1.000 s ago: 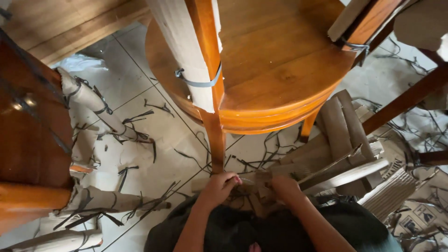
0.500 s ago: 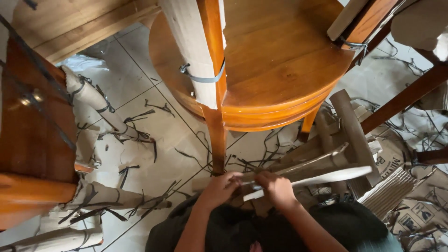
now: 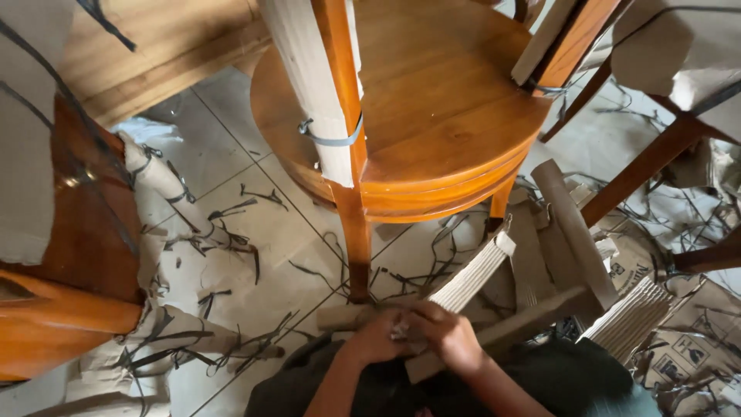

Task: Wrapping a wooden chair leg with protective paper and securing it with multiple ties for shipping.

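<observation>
While both hands crowd together low in the frame, the left hand [image 3: 376, 338] and right hand [image 3: 450, 337] are now clamped on the near end of a corrugated cardboard strip [image 3: 472, 278], which has swung up from lying flat and points toward 1 o'clock. A moment ago it lay across at 3 o'clock. The strip ends just beside the bare wooden chair leg [image 3: 356, 239] at 12 o'clock, whose upper part wears a cardboard wrap [image 3: 312, 93] under a grey strap [image 3: 332, 139]. Scraps litter the tiled floor [image 3: 247, 232].
</observation>
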